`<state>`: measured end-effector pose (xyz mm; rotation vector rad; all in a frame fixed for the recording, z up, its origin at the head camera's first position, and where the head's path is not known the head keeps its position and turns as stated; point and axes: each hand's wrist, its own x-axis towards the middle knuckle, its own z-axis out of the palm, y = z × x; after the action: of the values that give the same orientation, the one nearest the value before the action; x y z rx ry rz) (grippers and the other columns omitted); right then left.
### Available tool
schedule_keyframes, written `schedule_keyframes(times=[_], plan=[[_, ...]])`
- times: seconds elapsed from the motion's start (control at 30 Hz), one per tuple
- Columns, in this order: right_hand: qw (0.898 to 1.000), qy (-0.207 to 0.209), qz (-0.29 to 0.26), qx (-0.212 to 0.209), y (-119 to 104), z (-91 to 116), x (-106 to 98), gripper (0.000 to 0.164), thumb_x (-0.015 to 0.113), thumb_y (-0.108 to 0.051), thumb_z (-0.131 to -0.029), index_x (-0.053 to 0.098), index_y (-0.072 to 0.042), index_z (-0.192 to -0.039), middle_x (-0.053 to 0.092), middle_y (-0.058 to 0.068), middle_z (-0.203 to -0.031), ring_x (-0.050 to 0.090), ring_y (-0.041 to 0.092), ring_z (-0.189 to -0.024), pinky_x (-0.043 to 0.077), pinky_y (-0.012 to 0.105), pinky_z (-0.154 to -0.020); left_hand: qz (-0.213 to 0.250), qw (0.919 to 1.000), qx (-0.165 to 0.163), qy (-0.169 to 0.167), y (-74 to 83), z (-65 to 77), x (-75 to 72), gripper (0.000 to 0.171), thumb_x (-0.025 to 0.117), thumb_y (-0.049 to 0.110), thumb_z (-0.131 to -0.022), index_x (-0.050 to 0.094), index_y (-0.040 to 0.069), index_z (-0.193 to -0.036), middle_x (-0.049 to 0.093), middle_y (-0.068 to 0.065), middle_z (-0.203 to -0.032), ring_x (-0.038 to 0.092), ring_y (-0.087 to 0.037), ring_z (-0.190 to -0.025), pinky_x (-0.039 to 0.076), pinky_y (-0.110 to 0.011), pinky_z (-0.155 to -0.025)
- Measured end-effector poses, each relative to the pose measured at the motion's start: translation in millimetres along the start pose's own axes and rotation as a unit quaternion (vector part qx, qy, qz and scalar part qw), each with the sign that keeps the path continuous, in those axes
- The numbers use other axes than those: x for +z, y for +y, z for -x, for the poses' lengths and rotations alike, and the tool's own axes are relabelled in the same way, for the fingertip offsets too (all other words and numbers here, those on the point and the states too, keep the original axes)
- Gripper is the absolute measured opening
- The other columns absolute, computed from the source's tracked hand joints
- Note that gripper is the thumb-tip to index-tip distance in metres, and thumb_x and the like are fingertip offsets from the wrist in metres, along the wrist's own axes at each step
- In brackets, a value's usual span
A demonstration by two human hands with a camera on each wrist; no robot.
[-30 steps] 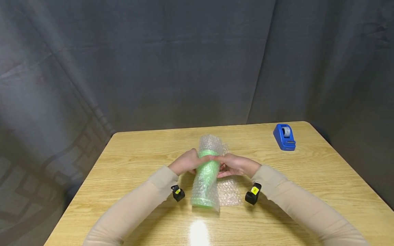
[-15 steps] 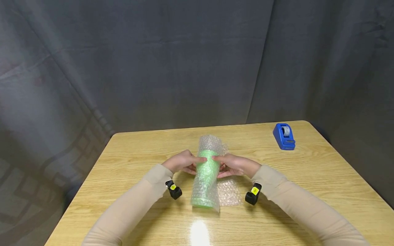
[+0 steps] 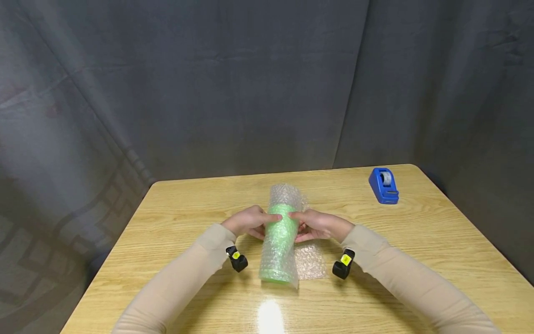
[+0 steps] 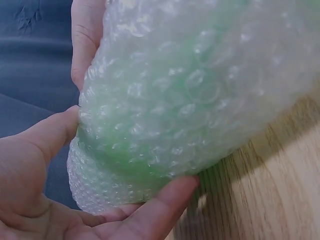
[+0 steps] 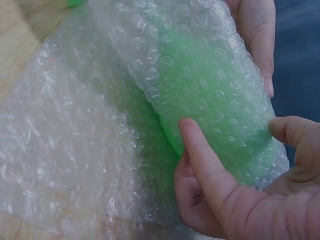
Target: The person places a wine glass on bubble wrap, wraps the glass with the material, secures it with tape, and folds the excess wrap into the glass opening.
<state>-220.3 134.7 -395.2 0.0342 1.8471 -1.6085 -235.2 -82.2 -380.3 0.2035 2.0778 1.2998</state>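
A green cylinder-like object (image 3: 282,228), its kind blurred by the wrap, lies lengthwise inside bubble wrap (image 3: 278,260) on the table. My left hand (image 3: 250,221) grips the roll from the left, thumb on top and fingers low along its side; the left wrist view shows those fingers under the bubble wrap (image 4: 150,115). From the right my right hand (image 3: 319,224) holds the same roll, its thumb lying over the top near the left thumb. In the right wrist view, the right fingers (image 5: 205,160) press the wrap against the green surface (image 5: 215,100).
A loose flap of bubble wrap (image 3: 309,262) spreads flat to the right of the roll. At the back right of the wooden table (image 3: 187,199) stands a blue tape dispenser (image 3: 384,186) with a tape roll in it. A dark curtain (image 3: 250,93) hangs behind the table.
My left hand has shifted left, so its thumb has drawn back from the right thumb. The right hand and the wrapped roll have hardly moved.
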Motion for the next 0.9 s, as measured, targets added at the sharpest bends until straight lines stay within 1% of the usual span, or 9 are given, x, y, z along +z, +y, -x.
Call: schedule_keyframes(times=[0.2,0.43,0.57,0.7,0.77,0.9], plan=[[1.000,-0.011,-0.014,-0.008,0.7,1.1,1.8,0.036,0.041,-0.026,-0.103,0.046,0.009,-0.114,0.047,0.013,-0.093,0.059,0.020,-0.080,0.058,0.032,-0.085,-0.012,0.9999,0.011,0.004,1.0,0.7,-0.6,0.044,0.062,0.036,-0.094,0.066,-0.006,-0.105,0.072,-0.013,-0.097,0.071,-0.025,-0.089,0.061,-0.039,-0.077],[0.999,-0.017,-0.036,-0.012,2.7,0.0,3.0,0.039,0.041,-0.024,-0.102,0.041,0.011,-0.119,0.047,0.015,-0.095,0.060,0.020,-0.082,0.058,0.031,-0.086,-0.025,0.9995,0.012,0.015,3.8,2.3,-0.2,0.045,0.065,0.036,-0.093,0.064,-0.008,-0.104,0.070,-0.015,-0.100,0.071,-0.025,-0.089,0.061,-0.038,-0.076],[0.999,-0.017,-0.042,-0.011,3.8,0.0,2.3,0.039,0.041,-0.024,-0.102,0.041,0.012,-0.119,0.047,0.015,-0.096,0.059,0.021,-0.083,0.058,0.031,-0.086,-0.028,0.9992,0.011,0.027,5.0,3.0,1.6,0.044,0.066,0.035,-0.092,0.063,-0.008,-0.102,0.069,-0.013,-0.096,0.069,-0.020,-0.083,0.061,-0.037,-0.074],[0.999,-0.015,-0.044,-0.010,4.6,-0.5,1.7,0.039,0.041,-0.024,-0.102,0.042,0.011,-0.118,0.046,0.014,-0.095,0.059,0.020,-0.083,0.058,0.031,-0.086,-0.031,0.9987,0.010,0.040,5.9,2.8,4.1,0.044,0.068,0.034,-0.091,0.060,-0.008,-0.101,0.064,-0.009,-0.089,0.064,-0.016,-0.076,0.061,-0.037,-0.073],[0.999,-0.013,-0.045,-0.008,4.9,-0.6,1.3,0.038,0.041,-0.023,-0.102,0.042,0.011,-0.118,0.046,0.014,-0.094,0.058,0.020,-0.083,0.058,0.031,-0.085,-0.038,0.9981,0.011,0.048,6.8,3.4,5.7,0.045,0.068,0.034,-0.090,0.058,-0.008,-0.102,0.061,-0.008,-0.089,0.062,-0.016,-0.075,0.061,-0.037,-0.072],[0.999,-0.008,-0.050,-0.004,5.8,-1.0,0.7,0.035,0.041,-0.023,-0.102,0.043,0.009,-0.115,0.046,0.014,-0.093,0.057,0.020,-0.082,0.058,0.031,-0.085,-0.052,0.9968,0.013,0.059,8.1,4.7,8.6,0.049,0.069,0.035,-0.090,0.054,-0.008,-0.106,0.061,-0.012,-0.097,0.065,-0.021,-0.081,0.061,-0.036,-0.071]])
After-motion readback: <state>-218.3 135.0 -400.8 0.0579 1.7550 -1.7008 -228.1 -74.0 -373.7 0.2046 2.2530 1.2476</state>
